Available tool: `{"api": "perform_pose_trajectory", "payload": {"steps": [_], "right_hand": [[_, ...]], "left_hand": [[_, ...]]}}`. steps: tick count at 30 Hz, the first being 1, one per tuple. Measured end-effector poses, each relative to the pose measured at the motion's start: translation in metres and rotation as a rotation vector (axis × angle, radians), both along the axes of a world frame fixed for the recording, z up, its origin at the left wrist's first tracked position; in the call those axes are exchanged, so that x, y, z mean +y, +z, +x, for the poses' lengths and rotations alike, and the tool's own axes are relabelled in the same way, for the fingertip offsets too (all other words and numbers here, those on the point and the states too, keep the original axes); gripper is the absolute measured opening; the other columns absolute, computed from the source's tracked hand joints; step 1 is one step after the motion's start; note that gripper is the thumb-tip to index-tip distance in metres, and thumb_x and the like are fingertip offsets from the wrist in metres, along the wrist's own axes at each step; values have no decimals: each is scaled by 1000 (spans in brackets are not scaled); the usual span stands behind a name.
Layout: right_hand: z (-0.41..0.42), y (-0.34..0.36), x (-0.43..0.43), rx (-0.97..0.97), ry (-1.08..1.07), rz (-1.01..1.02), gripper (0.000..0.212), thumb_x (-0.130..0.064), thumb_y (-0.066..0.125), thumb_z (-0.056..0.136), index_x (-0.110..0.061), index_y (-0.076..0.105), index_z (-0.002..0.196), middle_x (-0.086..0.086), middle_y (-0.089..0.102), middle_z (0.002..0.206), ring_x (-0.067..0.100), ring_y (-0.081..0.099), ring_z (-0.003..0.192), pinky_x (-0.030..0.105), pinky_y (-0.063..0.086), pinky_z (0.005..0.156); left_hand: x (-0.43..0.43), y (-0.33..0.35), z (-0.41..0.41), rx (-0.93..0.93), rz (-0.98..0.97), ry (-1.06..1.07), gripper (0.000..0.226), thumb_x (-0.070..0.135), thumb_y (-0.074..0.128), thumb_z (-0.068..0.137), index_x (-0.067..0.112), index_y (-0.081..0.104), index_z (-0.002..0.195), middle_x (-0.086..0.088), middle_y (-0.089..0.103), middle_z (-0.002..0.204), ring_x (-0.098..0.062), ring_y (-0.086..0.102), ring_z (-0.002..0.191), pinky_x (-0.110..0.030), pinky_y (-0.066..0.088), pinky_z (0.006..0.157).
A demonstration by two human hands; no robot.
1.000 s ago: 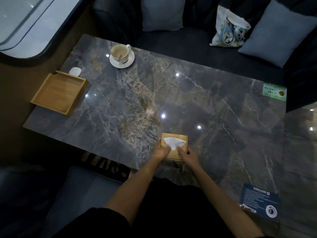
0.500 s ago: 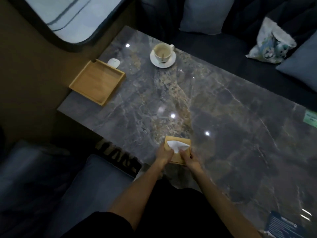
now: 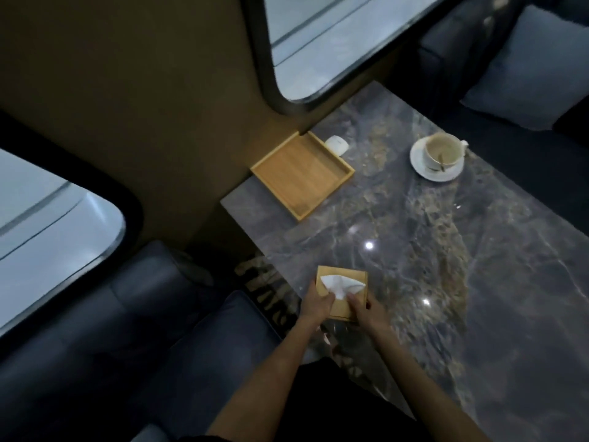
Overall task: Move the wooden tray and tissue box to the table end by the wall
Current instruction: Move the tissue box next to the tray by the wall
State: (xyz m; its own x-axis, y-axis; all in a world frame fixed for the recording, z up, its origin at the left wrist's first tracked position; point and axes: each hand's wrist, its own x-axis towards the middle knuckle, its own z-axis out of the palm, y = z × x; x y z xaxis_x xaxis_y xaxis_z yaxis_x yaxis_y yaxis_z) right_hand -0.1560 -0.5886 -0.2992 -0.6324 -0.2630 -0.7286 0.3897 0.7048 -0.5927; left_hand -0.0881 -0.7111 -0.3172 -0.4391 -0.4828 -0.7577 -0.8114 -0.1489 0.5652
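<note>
The square wooden tissue box [image 3: 348, 275], with a white tissue sticking out of its top, sits at the near edge of the dark marble table [image 3: 446, 256]. My left hand [image 3: 315, 306] grips its left side and my right hand [image 3: 369, 314] grips its right side. The empty wooden tray [image 3: 301, 177] lies flat at the table end against the brown wall, far from both hands.
A small white device [image 3: 337, 145] lies just behind the tray. A white cup with a spoon on a saucer [image 3: 438, 156] stands at the table's far side. Dark sofa seats with cushions flank the table; windows are set in the wall.
My head has turned left, so the wall and windows fill more of the view. Both hands have carried the tissue box left along the near edge, closer to the tray's end.
</note>
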Motion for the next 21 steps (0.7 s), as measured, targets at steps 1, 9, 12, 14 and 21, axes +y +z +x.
{"api": "perform_pose_trajectory", "payload": {"steps": [1,9,12,14,21], "right_hand": [[-2,0,-12,10,36,-17,51,-49,59,88,-16,58,127,0,60,123,27,59,113,36,48,93],[-15,-5,-120,92,330,-17,45,-39,62,89,-18,60,128,11,66,124,27,61,115,33,46,95],[-25,0,-165,125,364,-48,37,-32,65,88,-14,65,120,4,70,110,14,62,101,25,43,82],[-29,3,-194,136,401,-74,35,-23,63,88,-15,64,122,0,67,109,12,58,103,22,39,84],[-34,2,-263,91,356,-167,41,-13,61,88,-16,62,128,4,67,124,18,58,117,23,42,94]], "left_hand": [[-9,1,2,-9,5,26,63,27,58,88,15,34,145,-9,49,144,-29,50,128,-32,41,103],[-87,-7,26,95,58,381,47,29,61,86,22,51,131,-4,63,125,-24,61,112,-37,50,97],[-124,-5,22,163,59,479,47,28,59,90,20,48,135,-4,60,126,-24,59,111,-36,49,96],[-148,-6,24,167,67,563,53,31,58,90,24,42,140,-5,57,131,-28,57,117,-45,49,102],[-216,-6,34,267,159,596,63,8,56,92,27,31,147,-7,52,141,-28,56,121,-47,51,100]]}}
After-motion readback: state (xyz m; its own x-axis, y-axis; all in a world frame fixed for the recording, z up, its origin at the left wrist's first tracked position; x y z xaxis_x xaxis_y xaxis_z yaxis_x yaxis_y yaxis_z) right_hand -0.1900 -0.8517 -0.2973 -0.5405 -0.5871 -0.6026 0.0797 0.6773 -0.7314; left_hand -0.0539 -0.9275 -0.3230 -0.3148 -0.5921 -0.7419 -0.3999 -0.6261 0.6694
